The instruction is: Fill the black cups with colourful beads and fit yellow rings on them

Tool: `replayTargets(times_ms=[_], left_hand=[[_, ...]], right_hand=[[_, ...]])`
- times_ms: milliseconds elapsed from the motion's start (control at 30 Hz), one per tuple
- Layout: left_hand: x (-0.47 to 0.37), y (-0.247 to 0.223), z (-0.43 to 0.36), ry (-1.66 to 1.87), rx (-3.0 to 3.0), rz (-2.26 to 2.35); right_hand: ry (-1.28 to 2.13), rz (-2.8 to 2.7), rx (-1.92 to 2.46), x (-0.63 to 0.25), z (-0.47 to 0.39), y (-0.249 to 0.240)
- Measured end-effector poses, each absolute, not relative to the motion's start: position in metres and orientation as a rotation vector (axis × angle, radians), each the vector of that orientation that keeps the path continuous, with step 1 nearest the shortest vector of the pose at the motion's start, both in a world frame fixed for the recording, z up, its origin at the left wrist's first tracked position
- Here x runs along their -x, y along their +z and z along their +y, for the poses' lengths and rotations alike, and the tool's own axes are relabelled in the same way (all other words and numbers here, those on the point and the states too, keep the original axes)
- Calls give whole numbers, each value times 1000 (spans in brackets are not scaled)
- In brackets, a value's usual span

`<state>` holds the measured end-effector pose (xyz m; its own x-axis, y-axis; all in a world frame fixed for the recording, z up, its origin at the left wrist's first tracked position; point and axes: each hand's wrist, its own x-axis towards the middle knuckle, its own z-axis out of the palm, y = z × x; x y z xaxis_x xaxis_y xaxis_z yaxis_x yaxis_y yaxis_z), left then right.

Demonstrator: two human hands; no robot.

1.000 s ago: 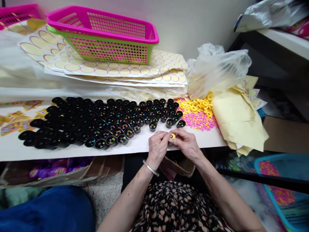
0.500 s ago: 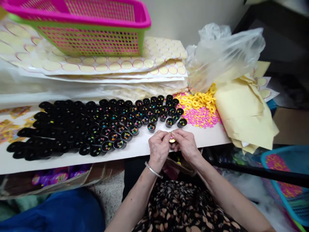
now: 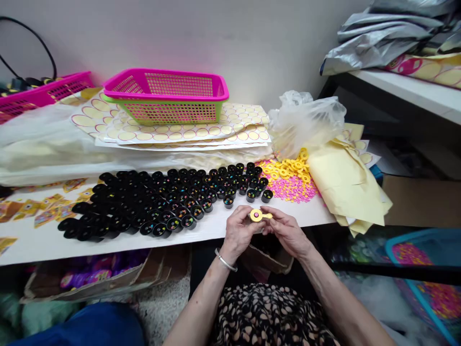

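Observation:
Between my two hands, just in front of the table edge, is a yellow ring-shaped piece (image 3: 256, 215) with a short handle and a pink centre. My left hand (image 3: 237, 230) pinches its round end, and my right hand (image 3: 287, 233) holds the handle end. Beyond them stand many small black cups (image 3: 188, 221) with coloured bits inside. To the right of the cups lie a heap of yellow ring pieces (image 3: 288, 168) and a spread of small pink pieces (image 3: 295, 191).
A pink and green basket (image 3: 169, 109) rests on printed sheets (image 3: 248, 115). A clear plastic bag (image 3: 306, 120) and cream paper (image 3: 345, 178) lie at the right. Foil wrappers (image 3: 54, 209) are at the left. A blue basket (image 3: 396, 240) stands low on the right.
The view has shifted, showing more of the wall and the right shelf. My hands have opened out slightly around the yellow piece, whose ring and handle now show.

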<state>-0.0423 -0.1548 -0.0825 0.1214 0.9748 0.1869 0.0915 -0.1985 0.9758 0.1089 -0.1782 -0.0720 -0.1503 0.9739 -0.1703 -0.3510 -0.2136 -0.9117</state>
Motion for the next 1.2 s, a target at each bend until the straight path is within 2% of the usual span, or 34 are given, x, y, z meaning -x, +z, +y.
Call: replayTargets(times_ms=[167,300,433,767,1000,1100,1200], left_hand=[[46,-75,-165,1175,-1667,1033],[46,-74,-173,1014,-2094,898],[40,-75,-182,890,-2377,860],[32,-86,-188,968,-2425,735],[31,-109,-207,968,-2470,687],[35,-109,-210,889,-2522,662],[50,-100,-200,963,-2454,696]], right_hand=[[1719,-866,907,-124,-189,-72],[1888,-872,904,-130,-189,-69],[1919,-979,981,-135,-190,-63],[1717,-792,1111,-126,-206,-70],[1952,-1058,1065,-129,-221,-74],[1874,-1207,1177,-130,-225,-82],[1483,-1536,1421,-129,-223,-96]])
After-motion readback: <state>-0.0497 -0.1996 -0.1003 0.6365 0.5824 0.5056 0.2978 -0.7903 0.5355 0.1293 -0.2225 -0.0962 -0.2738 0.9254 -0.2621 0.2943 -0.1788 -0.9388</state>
